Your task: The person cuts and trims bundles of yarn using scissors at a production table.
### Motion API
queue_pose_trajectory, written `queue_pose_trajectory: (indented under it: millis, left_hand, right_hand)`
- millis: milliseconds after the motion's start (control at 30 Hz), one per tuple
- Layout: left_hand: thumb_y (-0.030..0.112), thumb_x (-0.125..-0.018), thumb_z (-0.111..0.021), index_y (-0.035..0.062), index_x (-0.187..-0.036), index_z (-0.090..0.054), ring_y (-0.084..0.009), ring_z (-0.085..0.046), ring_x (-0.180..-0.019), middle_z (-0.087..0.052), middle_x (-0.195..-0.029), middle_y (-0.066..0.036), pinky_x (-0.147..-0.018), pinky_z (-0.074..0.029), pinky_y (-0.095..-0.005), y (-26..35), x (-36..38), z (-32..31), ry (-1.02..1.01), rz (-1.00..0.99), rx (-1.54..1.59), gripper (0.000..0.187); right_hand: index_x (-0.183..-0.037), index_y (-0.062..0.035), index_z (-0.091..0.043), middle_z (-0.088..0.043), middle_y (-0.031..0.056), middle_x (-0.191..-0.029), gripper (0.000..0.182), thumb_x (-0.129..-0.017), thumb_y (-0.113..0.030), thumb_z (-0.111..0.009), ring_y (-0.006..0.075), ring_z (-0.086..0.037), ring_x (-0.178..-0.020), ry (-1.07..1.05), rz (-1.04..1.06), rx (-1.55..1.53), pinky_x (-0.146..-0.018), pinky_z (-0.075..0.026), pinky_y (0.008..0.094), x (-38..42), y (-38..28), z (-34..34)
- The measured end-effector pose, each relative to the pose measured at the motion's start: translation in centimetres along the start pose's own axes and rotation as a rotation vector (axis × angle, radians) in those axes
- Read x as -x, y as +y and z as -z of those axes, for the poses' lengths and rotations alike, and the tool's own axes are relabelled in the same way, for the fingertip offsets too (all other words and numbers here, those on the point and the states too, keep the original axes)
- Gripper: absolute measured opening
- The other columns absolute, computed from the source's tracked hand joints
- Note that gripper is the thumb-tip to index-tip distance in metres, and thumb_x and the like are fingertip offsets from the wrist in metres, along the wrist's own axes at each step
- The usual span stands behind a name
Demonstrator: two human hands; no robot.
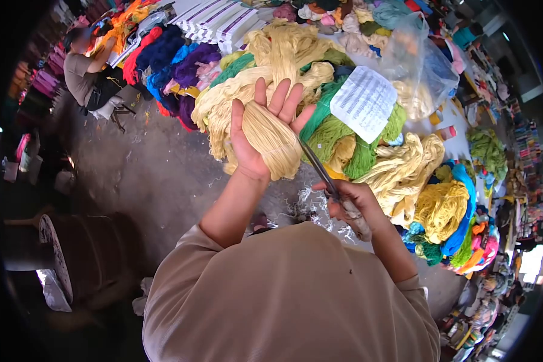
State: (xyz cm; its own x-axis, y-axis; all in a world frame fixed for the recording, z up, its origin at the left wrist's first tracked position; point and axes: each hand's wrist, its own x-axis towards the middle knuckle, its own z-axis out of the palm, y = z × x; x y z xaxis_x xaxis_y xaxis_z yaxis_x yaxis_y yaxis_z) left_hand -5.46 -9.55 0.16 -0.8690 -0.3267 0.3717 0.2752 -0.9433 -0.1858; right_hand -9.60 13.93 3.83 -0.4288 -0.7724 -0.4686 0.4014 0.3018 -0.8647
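Observation:
My left hand [251, 155] is turned palm up with its fingers spread, and a skein of cream yarn [274, 142] rests across the palm. In my right hand [359, 199] is a pair of scissors [321, 169] with long dark blades and a pale wrapped handle. Its tip reaches the right side of the skein. Behind my left hand, more cream yarn [223, 102] lies heaped at the table's near edge. Green yarn [362, 155] lies to the right, partly under a white printed sheet [364, 99].
Yellow yarn [443, 208] and blue yarn [463, 181] hang at the right. A clear plastic bag [413, 60] sits farther back. At the far left a seated person [84, 69] works by orange yarn [123, 27]. A large drum [90, 253] stands left; thread scraps [308, 205] litter the floor.

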Motion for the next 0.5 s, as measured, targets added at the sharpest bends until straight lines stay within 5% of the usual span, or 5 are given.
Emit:
queue_pose_trajectory:
  millis: [167, 233, 433, 500]
  left_hand:
    - [0.058, -0.1, -0.029, 0.0153, -0.137, -0.055, -0.0357, -0.035, -0.144, -0.047, -0.147, -0.02, -0.121, -0.012, -0.0596, 0.2, 0.2, -0.2, 0.047, -0.006, 0.002, 0.062]
    - [0.058, -0.1, -0.031, 0.0151, -0.137, -0.055, -0.0362, -0.036, -0.143, -0.048, -0.147, -0.02, -0.121, -0.013, -0.0602, 0.3, 0.2, -0.3, 0.065, -0.016, 0.007, 0.062]
    - [0.06, -0.099, -0.033, 0.0155, -0.137, -0.055, -0.0367, -0.037, -0.142, -0.048, -0.146, -0.021, -0.12, -0.015, -0.0611, 0.7, 0.5, -0.3, 0.102, -0.037, 0.015, 0.062]
    - [0.052, -0.099, -0.041, 0.0154, -0.139, -0.055, -0.0303, -0.034, -0.145, -0.046, -0.149, -0.017, -0.122, -0.01, -0.0576, 0.7, 0.6, 0.3, 0.012, 0.009, -0.07, 0.056]
  right_hand:
    - [-0.119, 0.004, -0.065, -0.062, 0.001, -0.065, 0.044, -0.1, -0.032, -0.048, 0.0055, -0.054, -0.051, -0.026, -0.068, -0.003, -0.05, -0.04, 0.0198, -0.5, -0.1, -0.4]
    - [-0.121, -0.0051, -0.067, -0.066, 0.0014, -0.074, 0.029, -0.096, -0.007, -0.052, 0.0036, -0.059, -0.061, -0.111, -0.073, 0.048, -0.055, -0.044, 0.0172, -0.7, 0.4, -0.1]
    - [-0.12, -0.006, -0.068, -0.067, 0.0012, -0.077, 0.028, -0.094, -0.006, -0.057, 0.0032, -0.06, -0.062, -0.125, -0.025, 0.151, -0.056, -0.044, 0.017, -1.3, 0.7, -0.2]
    - [-0.119, -0.0063, -0.068, -0.067, 0.0011, -0.077, 0.027, -0.094, -0.006, -0.057, 0.0032, -0.06, -0.062, -0.119, 0.001, 0.198, -0.055, -0.044, 0.017, -1.6, 1.0, -0.2]
